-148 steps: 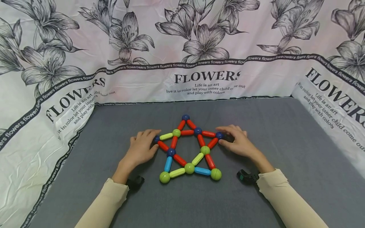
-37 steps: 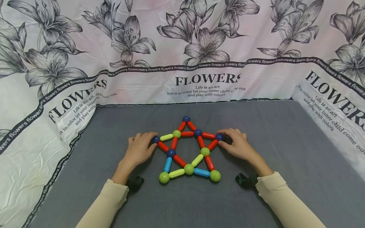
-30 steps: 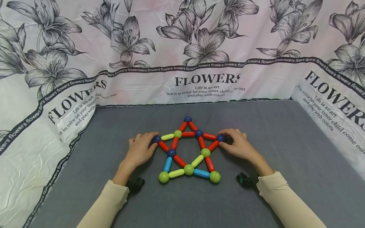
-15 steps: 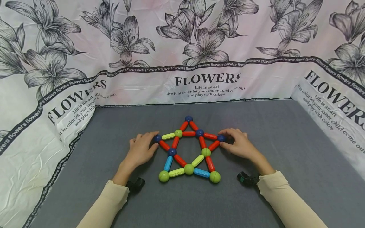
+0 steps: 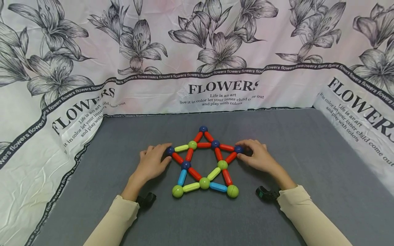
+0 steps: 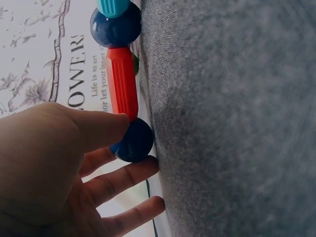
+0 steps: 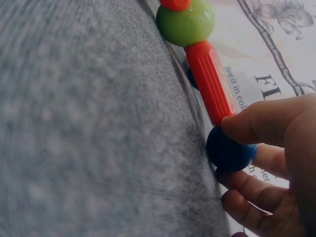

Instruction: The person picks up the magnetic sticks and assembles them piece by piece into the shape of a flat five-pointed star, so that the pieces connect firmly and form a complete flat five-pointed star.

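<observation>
A flat star of magnetic rods and balls (image 5: pixel 194 173) lies on the grey cloth, its rods red, blue and yellow-green. At its left tip my left hand (image 5: pixel 151 160) pinches a dark blue ball (image 6: pixel 133 140) between thumb and fingers, the thumb also touching the end of a red rod (image 6: pixel 122 81). On the other side my right hand (image 5: pixel 258 155) grips the right tip's dark blue ball (image 7: pixel 229 149); its thumb lies where that ball meets a red rod (image 7: pixel 211 81). The top tip is another blue ball (image 5: pixel 203 129). Green balls (image 5: pixel 177 191) form the two near tips.
The grey cloth (image 5: pixel 197 222) spreads around the star on every side. A white flower-printed sheet (image 5: pixel 147 92) rises behind it and along both sides. Black bands with a small device (image 5: pixel 266 193) sit on both wrists.
The star's upper part has shifted very slightly to the right, both hands keeping hold of its side balls. No rod or ball has come loose.
</observation>
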Action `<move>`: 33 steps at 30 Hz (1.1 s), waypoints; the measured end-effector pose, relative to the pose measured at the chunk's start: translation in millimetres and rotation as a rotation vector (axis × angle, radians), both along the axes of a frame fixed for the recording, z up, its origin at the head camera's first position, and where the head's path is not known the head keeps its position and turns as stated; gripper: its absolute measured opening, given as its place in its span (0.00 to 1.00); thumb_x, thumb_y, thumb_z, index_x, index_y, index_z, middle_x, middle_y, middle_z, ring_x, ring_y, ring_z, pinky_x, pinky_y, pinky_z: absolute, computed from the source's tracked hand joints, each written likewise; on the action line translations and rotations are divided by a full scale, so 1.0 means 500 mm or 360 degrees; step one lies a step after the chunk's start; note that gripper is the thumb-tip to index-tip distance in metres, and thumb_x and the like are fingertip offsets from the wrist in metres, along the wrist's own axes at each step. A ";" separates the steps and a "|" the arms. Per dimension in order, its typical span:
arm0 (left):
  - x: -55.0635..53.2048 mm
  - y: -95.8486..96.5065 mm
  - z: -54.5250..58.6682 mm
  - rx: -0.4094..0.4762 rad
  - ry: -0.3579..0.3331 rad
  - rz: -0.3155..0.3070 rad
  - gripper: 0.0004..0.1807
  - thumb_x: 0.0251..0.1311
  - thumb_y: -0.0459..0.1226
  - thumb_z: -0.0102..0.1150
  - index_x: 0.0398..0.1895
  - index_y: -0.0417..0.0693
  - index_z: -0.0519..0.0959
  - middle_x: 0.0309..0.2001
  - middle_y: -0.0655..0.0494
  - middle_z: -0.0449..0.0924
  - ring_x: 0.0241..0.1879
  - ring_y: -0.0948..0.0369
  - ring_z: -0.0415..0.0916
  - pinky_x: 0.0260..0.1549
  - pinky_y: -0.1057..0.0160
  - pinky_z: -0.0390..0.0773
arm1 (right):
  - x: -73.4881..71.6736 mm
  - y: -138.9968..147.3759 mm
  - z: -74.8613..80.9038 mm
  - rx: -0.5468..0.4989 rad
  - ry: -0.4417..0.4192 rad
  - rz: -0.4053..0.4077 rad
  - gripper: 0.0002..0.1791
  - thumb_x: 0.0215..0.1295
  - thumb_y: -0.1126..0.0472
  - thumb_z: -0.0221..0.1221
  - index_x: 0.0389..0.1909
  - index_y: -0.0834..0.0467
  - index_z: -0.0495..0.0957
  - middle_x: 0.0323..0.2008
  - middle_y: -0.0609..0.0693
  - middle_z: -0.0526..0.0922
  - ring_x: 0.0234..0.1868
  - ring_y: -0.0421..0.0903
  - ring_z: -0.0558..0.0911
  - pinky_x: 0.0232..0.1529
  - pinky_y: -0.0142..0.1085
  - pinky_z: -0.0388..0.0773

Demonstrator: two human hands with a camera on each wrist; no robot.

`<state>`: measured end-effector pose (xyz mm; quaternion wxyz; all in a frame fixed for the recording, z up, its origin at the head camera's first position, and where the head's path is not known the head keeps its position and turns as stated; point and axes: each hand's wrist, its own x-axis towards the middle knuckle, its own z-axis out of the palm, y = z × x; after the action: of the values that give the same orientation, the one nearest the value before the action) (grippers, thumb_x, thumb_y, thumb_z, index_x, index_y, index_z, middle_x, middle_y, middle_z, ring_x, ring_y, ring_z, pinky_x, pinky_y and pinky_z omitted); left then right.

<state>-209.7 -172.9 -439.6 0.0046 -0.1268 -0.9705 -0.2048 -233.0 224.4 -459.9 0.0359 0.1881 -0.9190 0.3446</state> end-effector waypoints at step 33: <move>0.003 0.004 -0.004 0.0020 -0.0019 -0.0013 0.31 0.70 0.44 0.60 0.75 0.53 0.67 0.68 0.46 0.75 0.63 0.42 0.67 0.56 0.36 0.60 | 0.002 0.002 -0.005 0.0000 0.0031 -0.0038 0.20 0.64 0.61 0.67 0.57 0.57 0.81 0.43 0.54 0.83 0.43 0.50 0.74 0.42 0.43 0.54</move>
<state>-208.0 -171.1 -441.7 -0.0013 -0.1295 -0.9687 -0.2118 -231.9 225.3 -462.6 0.0488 0.1804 -0.9208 0.3423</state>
